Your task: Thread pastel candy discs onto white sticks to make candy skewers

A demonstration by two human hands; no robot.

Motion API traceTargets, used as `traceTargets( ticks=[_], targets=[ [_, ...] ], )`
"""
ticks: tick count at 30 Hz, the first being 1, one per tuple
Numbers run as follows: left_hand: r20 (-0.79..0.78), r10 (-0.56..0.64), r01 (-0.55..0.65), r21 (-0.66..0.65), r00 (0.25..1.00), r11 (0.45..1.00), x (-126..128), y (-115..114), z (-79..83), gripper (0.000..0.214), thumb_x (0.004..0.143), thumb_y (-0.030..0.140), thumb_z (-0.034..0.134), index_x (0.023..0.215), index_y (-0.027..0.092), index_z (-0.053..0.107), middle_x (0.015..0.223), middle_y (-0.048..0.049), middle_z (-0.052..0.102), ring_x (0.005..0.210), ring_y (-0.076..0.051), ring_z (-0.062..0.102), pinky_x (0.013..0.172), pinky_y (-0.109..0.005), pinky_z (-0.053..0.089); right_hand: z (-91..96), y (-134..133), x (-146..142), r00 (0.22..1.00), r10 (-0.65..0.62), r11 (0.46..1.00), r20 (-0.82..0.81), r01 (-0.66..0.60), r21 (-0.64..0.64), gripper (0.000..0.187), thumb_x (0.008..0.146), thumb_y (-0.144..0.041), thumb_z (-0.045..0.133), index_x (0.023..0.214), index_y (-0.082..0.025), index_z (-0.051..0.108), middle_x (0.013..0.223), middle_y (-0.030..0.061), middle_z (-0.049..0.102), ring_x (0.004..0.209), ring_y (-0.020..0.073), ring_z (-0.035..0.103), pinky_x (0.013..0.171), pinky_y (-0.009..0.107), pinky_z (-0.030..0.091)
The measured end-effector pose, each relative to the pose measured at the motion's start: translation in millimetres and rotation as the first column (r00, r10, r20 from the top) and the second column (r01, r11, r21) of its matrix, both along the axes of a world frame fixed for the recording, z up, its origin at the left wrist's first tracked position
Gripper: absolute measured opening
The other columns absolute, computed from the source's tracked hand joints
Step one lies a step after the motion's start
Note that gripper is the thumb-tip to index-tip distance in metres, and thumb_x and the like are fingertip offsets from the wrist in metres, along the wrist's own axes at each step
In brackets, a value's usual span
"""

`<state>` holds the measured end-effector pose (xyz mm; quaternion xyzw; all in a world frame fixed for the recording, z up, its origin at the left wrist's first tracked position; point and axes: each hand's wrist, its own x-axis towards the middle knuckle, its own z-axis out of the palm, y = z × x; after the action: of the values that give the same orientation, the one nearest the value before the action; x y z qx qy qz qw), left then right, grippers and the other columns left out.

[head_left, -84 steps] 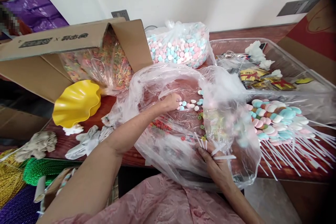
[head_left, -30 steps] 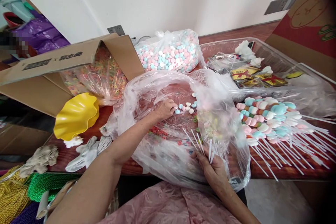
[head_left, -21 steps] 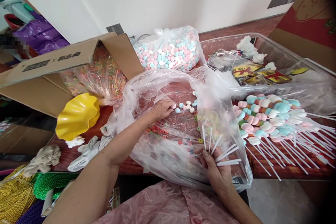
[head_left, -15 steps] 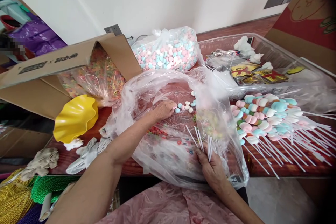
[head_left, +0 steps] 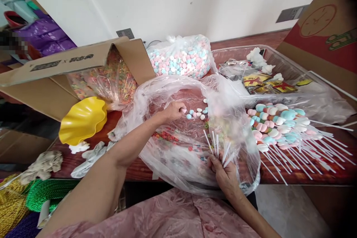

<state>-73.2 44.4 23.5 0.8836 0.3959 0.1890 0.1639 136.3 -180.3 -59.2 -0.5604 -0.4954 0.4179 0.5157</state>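
Observation:
My left hand reaches into a big clear plastic bag lying open on the wooden table, fingers pinched on a pink candy at the edge of a small scatter of loose pastel candies. Near the table's front edge my right hand is closed round a fan of white plastic sticks that point up and away. Small coloured ring candies lie inside the bag between the two hands.
A pile of finished candy skewers lies at right. Behind stand a full bag of pastel candies, a cardboard box with ring candies, a clear tray and a yellow wavy bowl. White gloves lie at left.
My left hand has stayed among the loose candies and now pinches a pink one. The sticks in my right hand fanned out sideways, then gathered upright again.

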Motion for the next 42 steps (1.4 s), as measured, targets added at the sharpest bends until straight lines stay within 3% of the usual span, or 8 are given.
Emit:
traceTargets(
  ticks=[3, 6, 11, 16, 25, 30, 38, 42],
  targets=[
    [0.336, 0.129, -0.065, -0.195, 0.933, 0.979, -3.7, -44.7, 24.1, 0.016, 0.082, 0.025, 0.061, 0.088, 0.012, 0.069, 0.083, -0.0056, 0.072, 0.072, -0.014, 0.065, 0.066, -0.026, 0.052, 15.1, -4.4, 2.4, 0.996, 0.001, 1.0, -0.089, -0.001, -0.001, 0.035, 0.092, -0.051, 0.054, 0.084, -0.018, 0.062, 0.061, -0.0009, 0.052, 0.053, 0.0121, 0.042, 0.049, 0.025, 0.035],
    [0.671, 0.372, 0.078, -0.539, 0.641, 0.839, -5.8, -97.1, 38.9, 0.024, 0.072, 0.029, 0.077, 0.09, 0.015, 0.071, 0.081, -0.0038, 0.073, 0.066, -0.014, 0.067, 0.061, -0.026, 0.057, 37.3, -5.2, 3.0, 0.991, 0.123, 0.992, 0.061, -0.125, 0.028, 0.034, 0.095, -0.045, 0.052, 0.075, -0.019, 0.06, 0.063, -0.0003, 0.052, 0.058, 0.0125, 0.046, 0.055, 0.025, 0.037],
    [0.719, 0.665, 0.183, -0.695, 0.203, 0.695, -7.0, -155.5, 24.2, 0.029, 0.064, 0.024, 0.083, 0.09, 0.017, 0.075, 0.083, -0.0022, 0.076, 0.068, -0.014, 0.07, 0.063, -0.027, 0.06, 57.1, 3.0, -10.3, 0.899, 0.306, 0.944, 0.313, -0.329, 0.02, 0.032, 0.094, -0.038, 0.047, 0.067, -0.021, 0.054, 0.061, -0.001, 0.052, 0.059, 0.0141, 0.048, 0.057, 0.026, 0.037],
    [0.726, 0.686, 0.204, -0.679, 0.043, 0.705, -7.9, -176.1, 0.0, 0.037, 0.056, 0.023, 0.09, 0.091, 0.019, 0.078, 0.084, -0.0018, 0.076, 0.073, -0.014, 0.07, 0.07, -0.03, 0.062, 54.1, 5.3, -20.0, 0.861, 0.308, 0.942, 0.405, -0.335, -0.007, 0.029, 0.092, -0.033, 0.046, 0.066, -0.022, 0.051, 0.057, -0.0021, 0.052, 0.054, 0.0133, 0.047, 0.056, 0.026, 0.037],
    [0.752, 0.658, 0.064, -0.658, 0.023, 0.75, -9.2, -178.8, -24.6, 0.035, 0.063, 0.028, 0.089, 0.095, 0.018, 0.077, 0.074, 0.0, 0.076, 0.059, -0.01, 0.069, 0.061, -0.022, 0.059, 59.7, -4.0, -23.2, 0.811, 0.341, 0.917, 0.475, -0.397, 0.021, 0.02, 0.084, -0.019, 0.043, 0.067, -0.022, 0.052, 0.056, -0.0021, 0.052, 0.05, 0.0127, 0.046, 0.054, 0.024, 0.038],
    [0.757, 0.648, 0.004, -0.65, 0.083, 0.76, -5.7, -179.7, -29.6, 0.038, 0.066, 0.032, 0.087, 0.1, 0.018, 0.076, 0.077, 0.0, 0.075, 0.059, -0.01, 0.068, 0.061, -0.023, 0.059, 60.8, -9.0, -16.2, 0.762, 0.35, 0.91, 0.545, -0.415, -0.003, 0.039, 0.074, -0.013, 0.042, 0.103, -0.021, 0.067, 0.068, -0.0004, 0.065, 0.055, 0.0152, 0.053, 0.055, 0.025, 0.04],
    [0.814, 0.336, -0.303, -0.207, 0.474, 0.93, -3.2, -185.2, -29.2, 0.021, 0.086, 0.023, 0.07, 0.107, 0.02, 0.073, 0.088, -0.0037, 0.075, 0.067, -0.012, 0.071, 0.065, -0.024, 0.059, 60.6, -12.9, -10.3, 0.73, 0.325, 0.925, 0.601, -0.377, -0.043, 0.049, 0.073, -0.013, 0.041, 0.114, -0.02, 0.067, 0.07, 0.0006, 0.069, 0.056, 0.0177, 0.057, 0.057, 0.026, 0.042],
    [0.745, 0.165, -0.405, 0.152, 0.646, 0.901, -4.7, -185.2, -23.0, 0.028, 0.088, 0.011, 0.064, 0.112, 0.022, 0.071, 0.094, -0.0056, 0.077, 0.082, -0.014, 0.073, 0.078, -0.026, 0.061, 62.7, -15.8, -14.6, 0.766, 0.334, 0.919, 0.549, -0.394, -0.01, 0.047, 0.077, -0.012, 0.043, 0.117, -0.019, 0.066, 0.076, 0.0009, 0.069, 0.062, 0.0178, 0.06, 0.06, 0.027, 0.044]
  ],
)
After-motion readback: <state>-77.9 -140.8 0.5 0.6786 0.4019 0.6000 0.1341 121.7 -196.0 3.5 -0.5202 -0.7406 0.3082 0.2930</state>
